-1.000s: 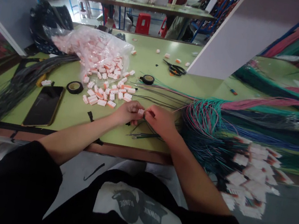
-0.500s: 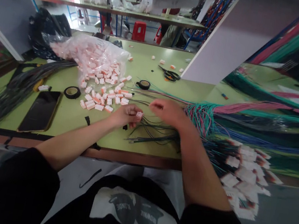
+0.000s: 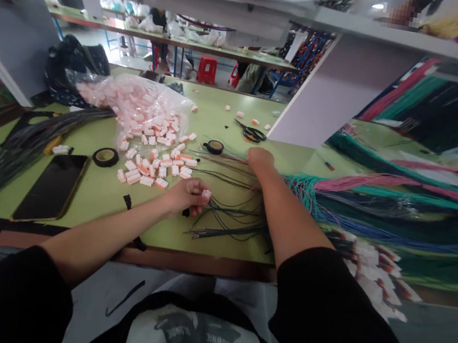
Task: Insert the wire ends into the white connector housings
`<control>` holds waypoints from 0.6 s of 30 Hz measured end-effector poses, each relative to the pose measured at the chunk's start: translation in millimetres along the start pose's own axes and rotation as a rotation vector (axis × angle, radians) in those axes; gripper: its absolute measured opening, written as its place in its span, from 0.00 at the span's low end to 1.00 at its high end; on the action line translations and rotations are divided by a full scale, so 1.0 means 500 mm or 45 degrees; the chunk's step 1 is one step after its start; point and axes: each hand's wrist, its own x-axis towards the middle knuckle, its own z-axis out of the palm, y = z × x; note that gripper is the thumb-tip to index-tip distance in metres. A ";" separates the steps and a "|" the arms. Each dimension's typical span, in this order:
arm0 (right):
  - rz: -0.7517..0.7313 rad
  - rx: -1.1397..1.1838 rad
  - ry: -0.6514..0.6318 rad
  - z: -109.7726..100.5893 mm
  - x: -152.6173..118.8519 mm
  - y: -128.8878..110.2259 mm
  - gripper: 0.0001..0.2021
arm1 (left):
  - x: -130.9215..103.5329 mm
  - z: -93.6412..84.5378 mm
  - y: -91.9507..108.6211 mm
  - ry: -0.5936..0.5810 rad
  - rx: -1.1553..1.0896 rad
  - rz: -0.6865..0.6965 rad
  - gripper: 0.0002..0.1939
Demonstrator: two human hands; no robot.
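Observation:
My left hand [image 3: 187, 195] pinches a small white connector housing [image 3: 206, 195] between thumb and fingers, above the table. Dark wires [image 3: 227, 209] run from the housing to the right. My right hand [image 3: 260, 160] is further out, over thin teal and pink wires beside a roll of black tape [image 3: 214, 146]. Its fingers are curled under and mostly hidden; what they hold I cannot make out. Loose white and orange housings [image 3: 147, 172] lie left of my hands, in front of a clear plastic bag [image 3: 135, 103] full of more.
A phone [image 3: 51, 187] and another tape roll [image 3: 105, 157] lie at the left by a grey wire bundle [image 3: 42, 134]. Black scissors [image 3: 253, 133] rest near a white post [image 3: 310, 103]. Teal and pink wire bundles [image 3: 354, 183] and finished white connectors [image 3: 374, 272] are at the right.
My right hand has moved forward and slightly left, from above the dark wires to the thin teal and pink wires. My left hand still holds the connector housing. The view has tilted upward.

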 end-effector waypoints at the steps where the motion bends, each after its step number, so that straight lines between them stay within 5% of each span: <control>1: 0.054 0.008 0.042 -0.005 -0.003 0.007 0.17 | 0.001 0.000 0.001 0.009 0.001 -0.015 0.19; 6: 0.311 0.280 0.394 -0.035 -0.035 0.037 0.18 | 0.002 -0.003 0.005 0.059 -0.007 -0.069 0.17; 9: 0.247 0.485 0.477 -0.052 -0.063 0.025 0.16 | 0.001 -0.004 0.006 0.070 -0.020 -0.074 0.18; 15: -0.529 0.882 -0.025 -0.063 -0.154 -0.044 0.13 | 0.002 -0.012 0.007 0.012 -0.088 -0.060 0.21; 18: -0.637 1.156 -0.189 -0.048 -0.206 -0.062 0.17 | 0.003 -0.018 0.004 -0.031 -0.112 -0.023 0.23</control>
